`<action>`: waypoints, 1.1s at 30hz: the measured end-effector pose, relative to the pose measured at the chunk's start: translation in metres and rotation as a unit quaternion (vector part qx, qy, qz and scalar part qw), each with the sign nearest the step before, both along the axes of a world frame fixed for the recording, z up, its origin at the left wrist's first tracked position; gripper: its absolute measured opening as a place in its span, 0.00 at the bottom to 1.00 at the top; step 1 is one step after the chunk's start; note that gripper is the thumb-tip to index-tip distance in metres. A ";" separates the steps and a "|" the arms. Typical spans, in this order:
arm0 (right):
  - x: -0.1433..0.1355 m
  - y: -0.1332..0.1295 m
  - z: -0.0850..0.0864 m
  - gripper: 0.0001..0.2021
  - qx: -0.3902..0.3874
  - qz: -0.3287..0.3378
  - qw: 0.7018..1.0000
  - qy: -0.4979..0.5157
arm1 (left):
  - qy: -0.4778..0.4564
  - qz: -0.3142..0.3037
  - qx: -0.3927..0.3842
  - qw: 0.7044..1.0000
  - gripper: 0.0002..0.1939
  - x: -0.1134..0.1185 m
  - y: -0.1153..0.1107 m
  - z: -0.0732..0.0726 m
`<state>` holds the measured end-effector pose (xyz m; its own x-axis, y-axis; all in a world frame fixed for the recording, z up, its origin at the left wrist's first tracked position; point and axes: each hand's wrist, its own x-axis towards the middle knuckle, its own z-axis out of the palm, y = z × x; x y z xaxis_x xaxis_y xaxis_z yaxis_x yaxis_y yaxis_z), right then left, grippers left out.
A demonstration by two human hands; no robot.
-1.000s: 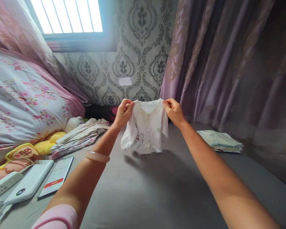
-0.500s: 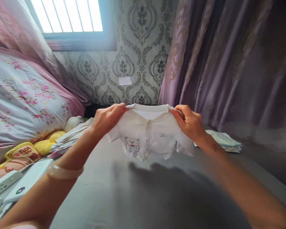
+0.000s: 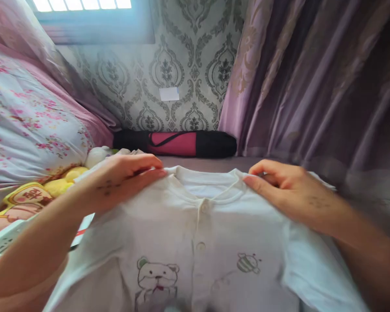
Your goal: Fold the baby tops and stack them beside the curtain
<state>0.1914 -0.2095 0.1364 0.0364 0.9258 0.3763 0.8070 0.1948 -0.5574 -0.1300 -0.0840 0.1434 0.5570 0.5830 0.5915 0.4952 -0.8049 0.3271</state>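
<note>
A small white buttoned shirt (image 3: 221, 234) hangs spread out in front of me, with a bear print on its left half and a striped bee print on its right half. My left hand (image 3: 133, 175) pinches its left shoulder beside the collar. At the opposite shoulder, my right hand (image 3: 276, 180) grips the cloth between thumb and fingers. Two buttons show down the front. The shirt's lower end runs out of view at the bottom.
Against the patterned wall lies a black and pink roll bag (image 3: 173, 144). Yellow plush toys (image 3: 60, 186), a floral bedding heap (image 3: 35, 117) and a white power strip (image 3: 6, 236) are on the left. A purple curtain (image 3: 295, 86) hangs on the right.
Both hands have brought the shirt closer and lower, so it fills more of the view. The view has tilted down, and the roll bag behind now shows.
</note>
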 end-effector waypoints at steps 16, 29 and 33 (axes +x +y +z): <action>0.021 0.124 -0.192 0.12 -0.240 -0.039 0.950 -0.196 | 0.321 0.052 -0.182 0.928 0.20 0.068 0.105 -0.200; 0.035 0.174 -0.209 0.14 -0.195 -0.030 0.944 -0.266 | 0.366 0.101 -0.136 0.915 0.21 0.089 0.151 -0.213; 0.041 0.193 -0.211 0.14 -0.196 -0.038 0.944 -0.261 | 0.360 0.114 -0.129 0.917 0.21 0.095 0.166 -0.216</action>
<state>0.2323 -0.0166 -0.0743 0.0122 0.9999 -0.0094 0.9952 -0.0131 -0.0965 -0.0347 0.0815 -0.0731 0.5957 0.8013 -0.0546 0.8029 -0.5959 0.0146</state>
